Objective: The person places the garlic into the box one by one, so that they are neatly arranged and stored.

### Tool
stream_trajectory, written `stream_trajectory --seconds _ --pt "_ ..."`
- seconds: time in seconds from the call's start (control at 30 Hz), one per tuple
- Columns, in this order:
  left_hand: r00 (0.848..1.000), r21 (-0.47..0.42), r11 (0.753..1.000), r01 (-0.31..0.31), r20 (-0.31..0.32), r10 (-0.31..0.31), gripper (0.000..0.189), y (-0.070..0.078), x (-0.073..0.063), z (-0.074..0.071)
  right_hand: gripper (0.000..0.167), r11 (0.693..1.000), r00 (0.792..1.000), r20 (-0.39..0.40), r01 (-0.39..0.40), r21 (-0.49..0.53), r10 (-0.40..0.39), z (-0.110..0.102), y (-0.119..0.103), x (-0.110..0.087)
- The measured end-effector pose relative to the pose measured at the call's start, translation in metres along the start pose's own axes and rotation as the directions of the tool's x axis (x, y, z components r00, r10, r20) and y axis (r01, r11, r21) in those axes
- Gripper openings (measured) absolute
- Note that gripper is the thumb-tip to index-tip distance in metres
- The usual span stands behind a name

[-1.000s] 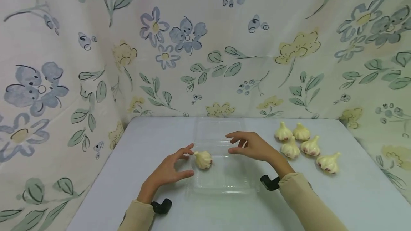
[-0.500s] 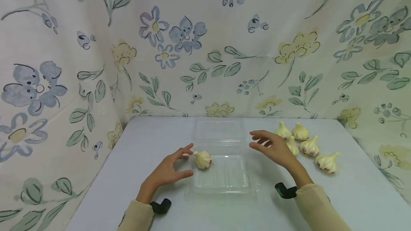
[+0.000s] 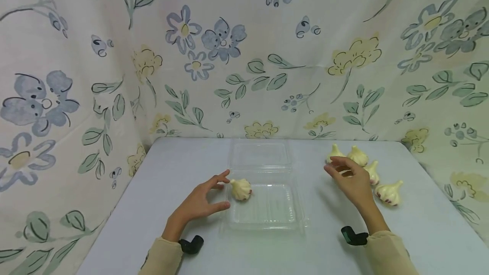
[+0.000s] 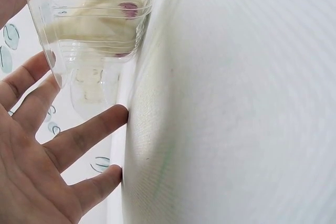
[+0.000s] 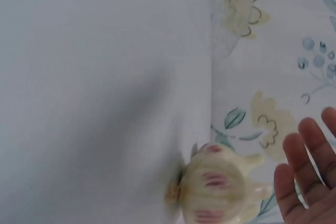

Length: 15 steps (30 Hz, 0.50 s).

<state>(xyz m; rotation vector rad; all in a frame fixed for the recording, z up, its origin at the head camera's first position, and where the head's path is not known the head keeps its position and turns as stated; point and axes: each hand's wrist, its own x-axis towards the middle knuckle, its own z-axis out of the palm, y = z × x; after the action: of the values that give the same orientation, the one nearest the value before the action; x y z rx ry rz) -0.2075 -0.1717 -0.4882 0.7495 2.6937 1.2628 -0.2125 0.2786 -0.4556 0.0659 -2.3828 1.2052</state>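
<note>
A clear plastic clamshell container lies opened on the table, with one garlic bulb in its left part. My left hand touches the container's left rim with spread fingers. In the left wrist view, two of its lower fingertips rest on the table, and the bulb's purple spots show through the ridged wall. My right hand hovers over a group of garlic bulbs, partly covering them. In the right wrist view, its extended fingers are beside a bulb, apart from it.
The container's lid lies flat toward the back of the white table. One garlic bulb sits right of the group. A floral curtain hangs along the back and sides.
My right hand has moved right, from over the container to over the garlic group. The left hand and the bulb in the container stay in place.
</note>
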Motion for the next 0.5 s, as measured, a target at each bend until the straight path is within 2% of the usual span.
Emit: stream_trajectory --seconds 0.1,0.2,0.3,0.5 --pt "1.000 0.011 1.000 0.000 0.000 0.000 0.073 0.000 0.001 0.000 0.033 0.999 0.997 -0.076 -0.036 -0.012 0.035 -0.004 0.007 -0.001" --pt "1.000 0.010 1.000 -0.007 -0.001 0.007 0.074 0.000 0.001 -0.001 0.039 0.996 0.992 -0.110 -0.074 -0.045 0.069 -0.007 0.013 -0.003" --pt "1.000 0.010 1.000 -0.011 -0.001 0.011 0.075 0.001 0.001 -0.001 0.049 0.991 0.989 -0.113 -0.109 -0.072 0.101 -0.010 0.019 -0.004" --pt "1.000 0.011 1.000 0.001 0.005 -0.001 0.074 0.003 0.001 0.000 0.063 0.974 0.986 -0.061 -0.164 -0.158 0.156 -0.015 0.030 -0.005"
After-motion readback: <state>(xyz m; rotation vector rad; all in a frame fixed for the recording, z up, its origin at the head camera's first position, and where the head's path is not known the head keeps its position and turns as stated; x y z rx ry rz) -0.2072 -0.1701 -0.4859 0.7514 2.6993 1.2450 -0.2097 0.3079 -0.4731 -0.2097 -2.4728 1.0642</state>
